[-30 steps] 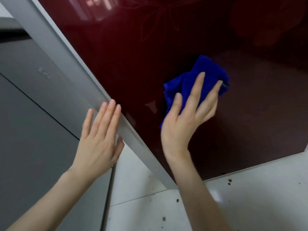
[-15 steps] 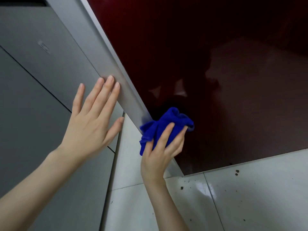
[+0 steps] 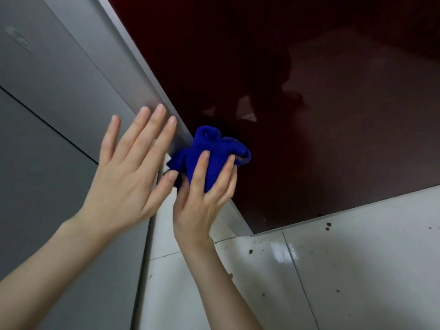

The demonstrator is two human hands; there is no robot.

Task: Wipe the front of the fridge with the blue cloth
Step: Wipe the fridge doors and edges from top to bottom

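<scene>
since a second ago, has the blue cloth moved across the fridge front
Yes. The blue cloth has slid left and down the dark red door, from mid-panel to the silver edge strip, with the right hand pressing it.

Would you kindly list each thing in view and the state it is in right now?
Blue cloth: bunched up, pressed on the fridge front near its left edge.
Right hand: fingers spread over the cloth.
Left hand: open, flat, fingers spread, at the fridge's grey side.
Fridge front: dark red, glossy, door shut.
Floor tiles: pale, shiny, dotted with dark specks.
</scene>
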